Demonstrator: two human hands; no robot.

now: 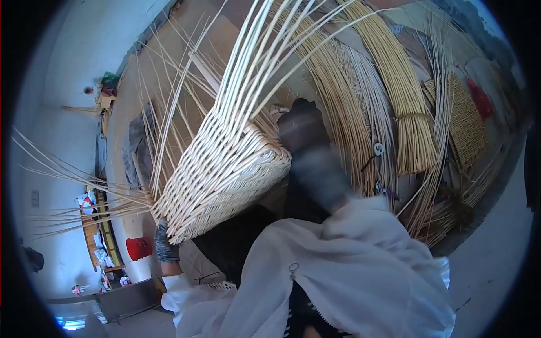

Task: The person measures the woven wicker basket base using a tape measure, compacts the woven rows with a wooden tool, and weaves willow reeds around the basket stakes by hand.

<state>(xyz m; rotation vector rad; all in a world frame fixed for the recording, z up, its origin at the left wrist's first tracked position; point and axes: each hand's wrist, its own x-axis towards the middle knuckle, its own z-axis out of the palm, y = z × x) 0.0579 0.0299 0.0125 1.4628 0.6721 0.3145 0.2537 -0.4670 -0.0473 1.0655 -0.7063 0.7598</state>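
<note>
A half-woven wicker basket (211,174) is tilted over my lap, with long loose willow rods (248,62) fanning up from its top and more out to the left. My left hand (164,243), in a grey knit glove, grips the basket's lower left corner; its fingers are partly behind the weave. At the basket's right end is my right hand (304,124), in a dark glove and smeared by motion. Its fingers cannot be made out, nor whether it touches the basket.
Bundles of willow rods (397,84) lie on the floor to the right, beside a flat woven panel (465,124) and a red object (479,98). At left are a red bucket (138,248), a wooden shelf (93,239) and a grey cloth (138,146).
</note>
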